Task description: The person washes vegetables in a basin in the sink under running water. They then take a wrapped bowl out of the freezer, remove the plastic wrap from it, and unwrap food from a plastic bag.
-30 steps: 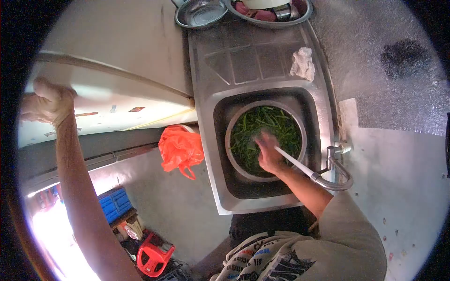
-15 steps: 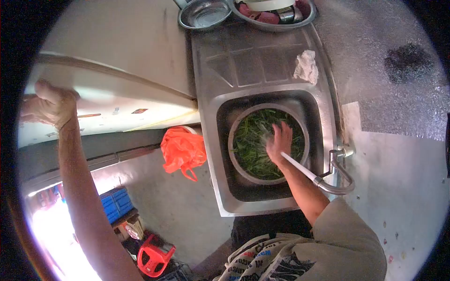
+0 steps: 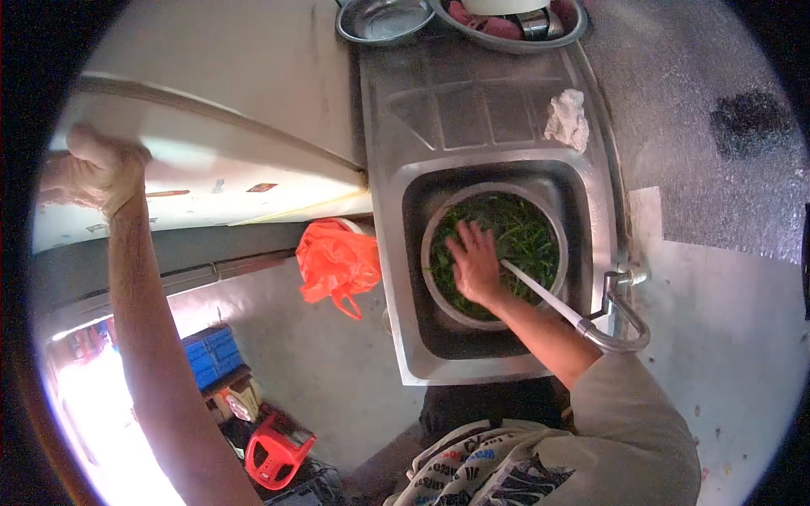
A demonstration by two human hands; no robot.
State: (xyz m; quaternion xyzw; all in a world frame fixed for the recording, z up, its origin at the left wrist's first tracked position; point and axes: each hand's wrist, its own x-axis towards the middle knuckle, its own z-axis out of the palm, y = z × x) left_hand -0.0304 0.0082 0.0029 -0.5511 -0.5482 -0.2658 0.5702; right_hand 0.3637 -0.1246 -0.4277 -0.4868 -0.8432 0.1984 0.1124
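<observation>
Green leafy vegetables (image 3: 527,236) fill a round metal basin (image 3: 558,253) inside the steel sink (image 3: 405,337). My right hand (image 3: 477,266) lies palm down on the greens at the basin's left half, fingers spread. Beside it, the white spout of the faucet (image 3: 548,297) reaches in over the basin. At the far left my left hand (image 3: 97,173) rests against the side of a large white appliance (image 3: 219,181). Its fingers are bent, and their tips are hidden, so whether it grips an edge does not show.
An orange plastic bag (image 3: 337,261) hangs left of the sink. A white crumpled cloth (image 3: 568,120) lies on the drainboard (image 3: 472,110). Behind stand a metal bowl (image 3: 384,18) and a wider basin (image 3: 506,42) with items. A red stool (image 3: 278,451) and blue boxes (image 3: 211,356) stand lower left.
My right hand has moved left across the greens, fingers spread. My left hand keeps its place on the appliance. The view has shifted slightly.
</observation>
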